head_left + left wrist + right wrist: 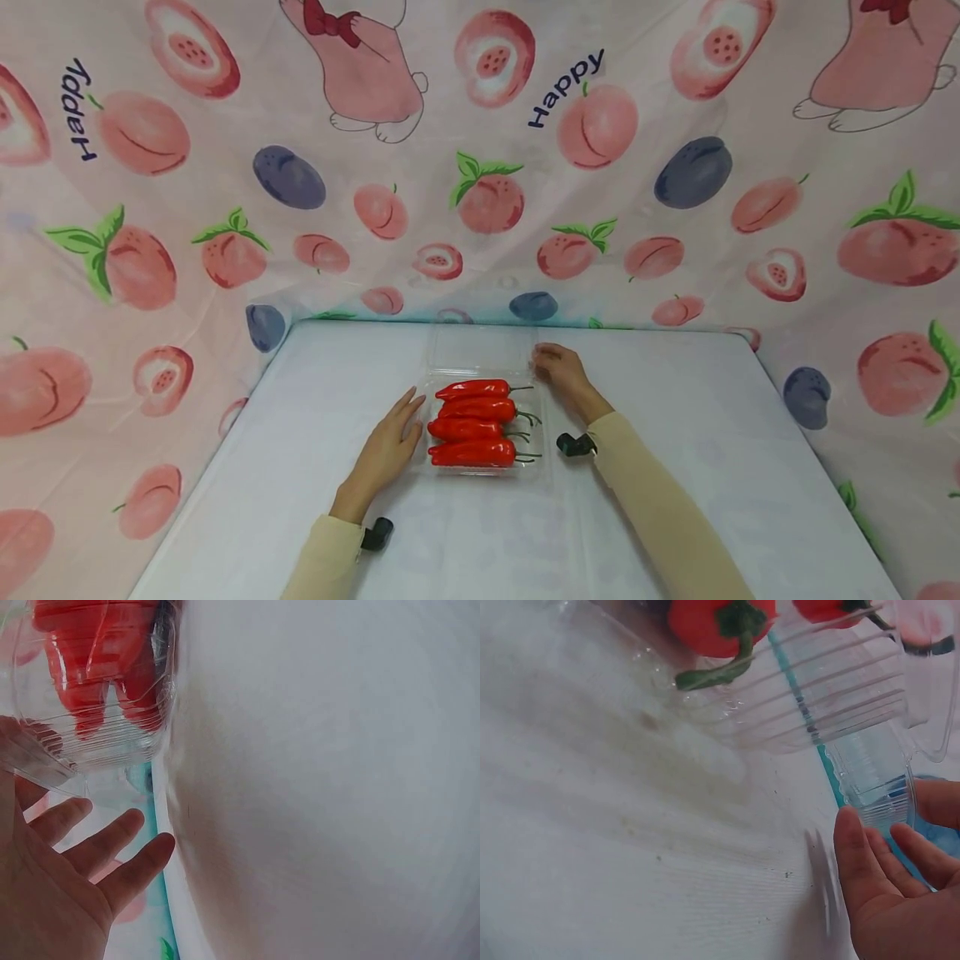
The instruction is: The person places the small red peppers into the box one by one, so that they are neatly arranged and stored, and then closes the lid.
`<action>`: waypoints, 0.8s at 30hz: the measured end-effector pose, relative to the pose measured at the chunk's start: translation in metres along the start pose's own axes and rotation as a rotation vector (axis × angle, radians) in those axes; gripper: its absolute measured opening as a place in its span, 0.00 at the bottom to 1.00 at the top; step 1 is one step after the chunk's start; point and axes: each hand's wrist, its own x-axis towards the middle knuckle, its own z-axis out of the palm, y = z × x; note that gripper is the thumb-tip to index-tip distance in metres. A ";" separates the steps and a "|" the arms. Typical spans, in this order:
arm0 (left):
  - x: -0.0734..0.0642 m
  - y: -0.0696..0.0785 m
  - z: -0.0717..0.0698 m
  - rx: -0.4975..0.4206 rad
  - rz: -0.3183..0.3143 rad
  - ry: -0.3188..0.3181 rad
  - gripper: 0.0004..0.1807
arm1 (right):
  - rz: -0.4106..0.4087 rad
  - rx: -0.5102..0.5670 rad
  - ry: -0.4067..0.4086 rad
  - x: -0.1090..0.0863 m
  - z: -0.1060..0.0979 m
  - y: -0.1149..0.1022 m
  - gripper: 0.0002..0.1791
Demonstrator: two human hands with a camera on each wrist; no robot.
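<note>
A clear plastic clamshell box (528, 468) stands on the table with its clear lid (480, 346) folded back toward the far wall. Several red peppers (474, 454) with green stems lie side by side in the box, stems pointing right. On the box's left side, my left hand (386, 450) has its fingers extended; one fingertip shows through the plastic rim in the left wrist view. At the lid's right edge, my right hand (566, 379) pinches the plastic between thumb and fingers. Close to the right wrist camera, a pepper stem (727, 671) shows above the table surface.
A white table (675, 467) lies under the box. Behind it and at both sides hangs a pink cloth (420, 175) printed with fruit. Small black cameras (576, 445) sit at both wrists, beside beige sleeves (645, 492).
</note>
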 end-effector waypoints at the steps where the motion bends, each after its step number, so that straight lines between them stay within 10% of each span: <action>1: 0.000 0.000 0.000 0.001 0.001 -0.001 0.26 | -0.008 0.004 -0.001 0.000 0.000 -0.001 0.24; 24: 0.000 -0.001 0.000 -0.002 -0.011 -0.015 0.26 | -0.041 0.054 -0.024 -0.002 -0.008 -0.016 0.29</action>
